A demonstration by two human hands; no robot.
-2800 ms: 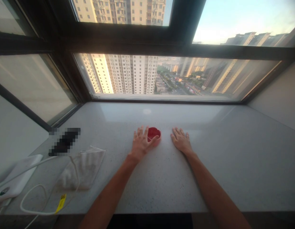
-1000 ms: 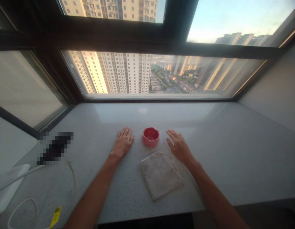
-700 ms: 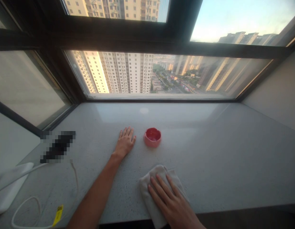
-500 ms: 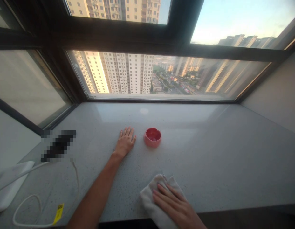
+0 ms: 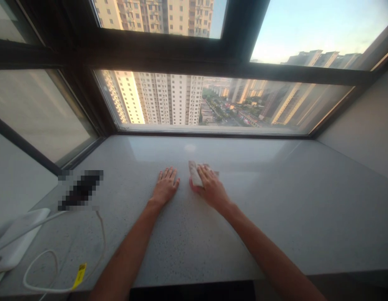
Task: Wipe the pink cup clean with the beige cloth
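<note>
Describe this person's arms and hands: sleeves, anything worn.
The left bare forearm and right bare forearm show no sleeves. The left hand and right hand wear no gloves, and neither wrist shows a watch, band or cable. No rings show.

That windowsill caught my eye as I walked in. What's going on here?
A person's right hand is on a beige cloth that lies over a small red dish, which is almost hidden. Their left hand rests flat beside it on the speckled stone windowsill. Farther left on the sill lie a blurred dark object and a looped white cable.
</note>
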